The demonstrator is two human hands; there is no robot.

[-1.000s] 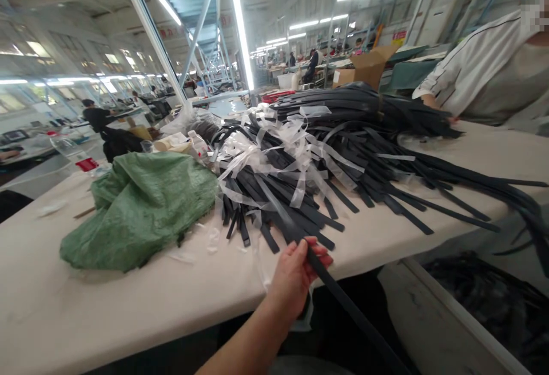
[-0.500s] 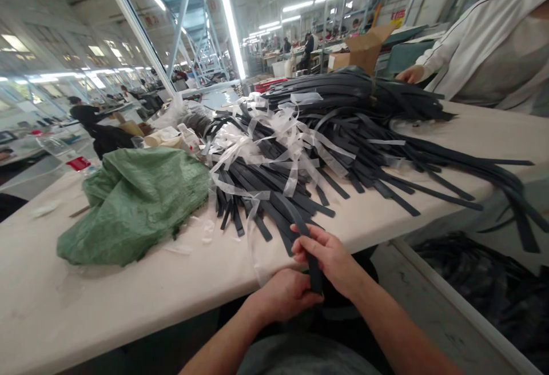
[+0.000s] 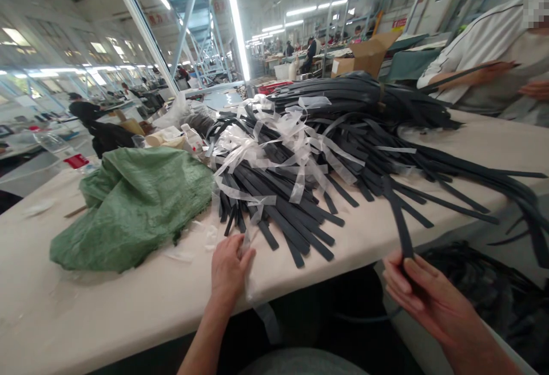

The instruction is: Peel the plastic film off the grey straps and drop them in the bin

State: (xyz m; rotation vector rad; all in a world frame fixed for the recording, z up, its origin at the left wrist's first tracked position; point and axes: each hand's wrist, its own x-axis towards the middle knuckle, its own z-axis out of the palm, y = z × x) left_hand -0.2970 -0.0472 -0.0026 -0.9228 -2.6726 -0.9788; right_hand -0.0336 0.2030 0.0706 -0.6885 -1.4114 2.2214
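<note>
Between the thumb and fingers of my right hand (image 3: pixel 424 295) is one end of a black strap (image 3: pixel 398 218). Its other end points up and away over the table's front edge. My left hand (image 3: pixel 231 263) is at the front edge of the table, pinching a translucent plastic strip (image 3: pixel 249 286) that trails down past the edge. Just beyond it lies a heap of flat black straps (image 3: pixel 291 215), their ends fanned toward me. Tangled whitish plastic strips (image 3: pixel 240 143) cover part of that heap.
A green woven sack (image 3: pixel 137 209) lies left on the pale table (image 3: pixel 128 312). A thick bundle of black straps (image 3: pixel 355 92) lies behind the heap. At right, a co-worker (image 3: pixel 476 49) holds a black strap. More dark straps (image 3: pixel 493 295) lie below, lower right.
My hands have moved apart. The right has carried the black strap to the right; the left has let go of it and moved left onto the plastic strip. The co-worker's hand has lifted a strap.
</note>
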